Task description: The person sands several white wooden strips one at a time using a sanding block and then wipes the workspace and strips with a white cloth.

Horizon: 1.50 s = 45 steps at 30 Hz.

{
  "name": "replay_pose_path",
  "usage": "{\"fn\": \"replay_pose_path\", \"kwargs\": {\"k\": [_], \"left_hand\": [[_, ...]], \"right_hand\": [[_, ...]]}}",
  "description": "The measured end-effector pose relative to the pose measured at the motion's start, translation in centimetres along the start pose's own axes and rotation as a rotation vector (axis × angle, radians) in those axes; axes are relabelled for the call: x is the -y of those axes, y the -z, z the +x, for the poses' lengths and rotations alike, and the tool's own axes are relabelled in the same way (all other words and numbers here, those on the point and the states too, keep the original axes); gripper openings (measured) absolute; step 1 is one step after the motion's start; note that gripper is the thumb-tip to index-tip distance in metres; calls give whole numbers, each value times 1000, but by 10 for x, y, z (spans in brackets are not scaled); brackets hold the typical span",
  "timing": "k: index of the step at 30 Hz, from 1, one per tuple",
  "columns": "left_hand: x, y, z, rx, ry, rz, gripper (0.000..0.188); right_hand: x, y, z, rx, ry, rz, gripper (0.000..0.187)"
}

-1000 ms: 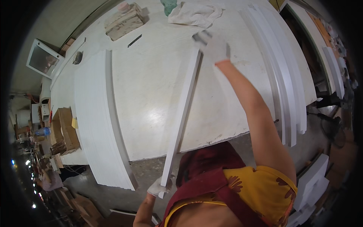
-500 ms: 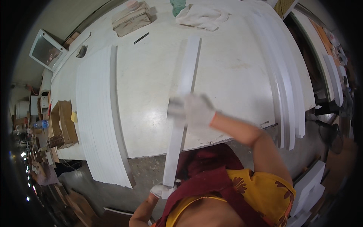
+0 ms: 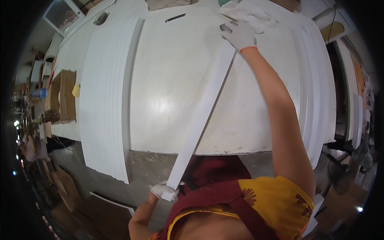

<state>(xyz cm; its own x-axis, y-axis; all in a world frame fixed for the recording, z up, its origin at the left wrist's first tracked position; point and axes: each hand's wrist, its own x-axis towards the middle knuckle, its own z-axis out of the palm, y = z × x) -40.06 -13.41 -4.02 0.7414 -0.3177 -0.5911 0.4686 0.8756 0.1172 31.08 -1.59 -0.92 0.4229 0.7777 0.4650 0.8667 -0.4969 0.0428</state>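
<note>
A long white strip (image 3: 204, 111) slants across the table, its near end jutting past the front edge toward my body. My left hand (image 3: 163, 191), in a white glove, is closed around that near end. At the strip's far end is my right hand (image 3: 240, 35), also gloved, with an orange cuff. Its fingers are bent over a small dark grey block (image 3: 225, 28), whose exact kind I cannot make out. The block is at the far end of the strip; the hand hides part of their contact.
A row of white strips (image 3: 106, 96) lies side by side on the left, overhanging the front edge. More white strips (image 3: 314, 100) lie at the right. A white cloth (image 3: 260, 18) is beyond my right hand. A cardboard box (image 3: 69, 96) stands at the left edge.
My right hand has slid away from me along the strip with the dark block, from mid-length to the far end. The strip's far end has swung right; my left hand still grips the near end.
</note>
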Motion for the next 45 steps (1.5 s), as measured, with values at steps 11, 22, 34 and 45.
{"fn": "replay_pose_path", "kwargs": {"k": [11,22,34,45], "left_hand": [[-5,-12,4,-9,-98,61,54],[43,19,-1,15,-464,-357,70],[70,-18,21,-156,-884,-423,52],[79,15,48,-84,-929,-397,56]], "right_hand": [[282,216,-284,440,589,776,19],[116,117,-172,83,13,264,37],[389,268,-363,403,847,799,22],[354,252,-327,484,688,724,23]]}}
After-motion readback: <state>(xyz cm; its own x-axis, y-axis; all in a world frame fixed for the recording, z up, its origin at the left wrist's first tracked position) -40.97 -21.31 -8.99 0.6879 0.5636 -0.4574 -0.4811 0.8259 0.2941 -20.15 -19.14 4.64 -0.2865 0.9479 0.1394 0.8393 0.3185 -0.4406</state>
